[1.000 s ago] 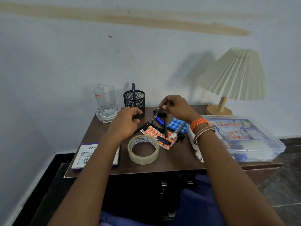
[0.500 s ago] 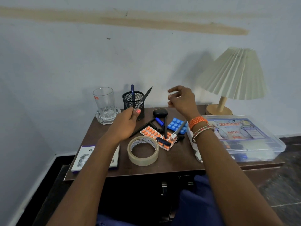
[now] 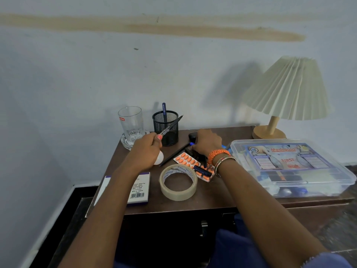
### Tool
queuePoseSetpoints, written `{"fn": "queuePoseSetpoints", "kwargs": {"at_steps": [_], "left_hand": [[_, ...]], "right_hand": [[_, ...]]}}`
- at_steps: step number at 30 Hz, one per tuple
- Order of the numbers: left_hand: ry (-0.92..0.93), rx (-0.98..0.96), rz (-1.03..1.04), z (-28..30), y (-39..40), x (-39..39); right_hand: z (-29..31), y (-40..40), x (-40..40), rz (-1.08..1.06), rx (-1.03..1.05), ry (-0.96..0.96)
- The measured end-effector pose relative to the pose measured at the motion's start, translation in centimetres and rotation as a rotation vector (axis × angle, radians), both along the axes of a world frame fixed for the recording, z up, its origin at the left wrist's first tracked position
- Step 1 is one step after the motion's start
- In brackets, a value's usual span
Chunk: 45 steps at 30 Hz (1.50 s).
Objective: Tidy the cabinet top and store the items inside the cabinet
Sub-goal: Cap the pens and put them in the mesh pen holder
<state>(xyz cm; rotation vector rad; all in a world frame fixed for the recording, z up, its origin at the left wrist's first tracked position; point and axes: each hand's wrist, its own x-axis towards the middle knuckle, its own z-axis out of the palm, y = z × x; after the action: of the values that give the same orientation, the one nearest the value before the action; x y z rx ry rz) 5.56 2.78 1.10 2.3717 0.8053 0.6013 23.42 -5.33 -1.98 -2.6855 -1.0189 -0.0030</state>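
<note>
Booklet [image 3: 139,187] overhangs cabinet top [image 3: 212,198] front-left edge; glass [image 3: 132,124] and mesh pen holder [image 3: 167,130] line the back. Left hand [image 3: 147,151] pinches a black pen [image 3: 171,126] at the holder, with something white beneath the palm. Right hand [image 3: 207,142] curled down on the pen pile beside orange pill strip [image 3: 193,165], grip unclear; tape roll [image 3: 178,182] near front, first-aid box [image 3: 289,167] overhangs right edge.

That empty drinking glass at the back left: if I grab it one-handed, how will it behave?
The drinking glass looks thick-based, so probably heavy for its size and fragile if knocked. Its smooth clear wall may be slippery. It stands on a glass coaster, which is loose as far as I can tell, so it may shift.
</note>
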Motion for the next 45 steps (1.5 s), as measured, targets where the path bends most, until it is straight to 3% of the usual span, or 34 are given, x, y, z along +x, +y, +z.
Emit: {"fn": "queuePoseSetpoints", "kwargs": {"at_steps": [4,11,16,34,45], "left_hand": [[-0.004,-0.004,-0.003,0.1,0.3,-0.3],[-0.025,0.017,-0.009,0.3,-0.1,-0.4],[-0.043,-0.009,-0.032,0.4,-0.6,-0.1],[-0.051,-0.026,-0.024,0.6,-1.3,0.3],[-0.124,-0.076,-0.011,1.6,-2.8,0.7]], "right_hand": [[0.2,0.7,0.2,-0.015,0.212,0.189],[3.3,0.5,0.2,-0.057,1.140,1.055],[4.8,-1.1,-0.2,-0.035,1.486,1.203],[6.3,-2.1,-1.3,0.014,1.351,1.041],[6.9,-1.6,-3.3,0.221,1.246,0.959]]}}
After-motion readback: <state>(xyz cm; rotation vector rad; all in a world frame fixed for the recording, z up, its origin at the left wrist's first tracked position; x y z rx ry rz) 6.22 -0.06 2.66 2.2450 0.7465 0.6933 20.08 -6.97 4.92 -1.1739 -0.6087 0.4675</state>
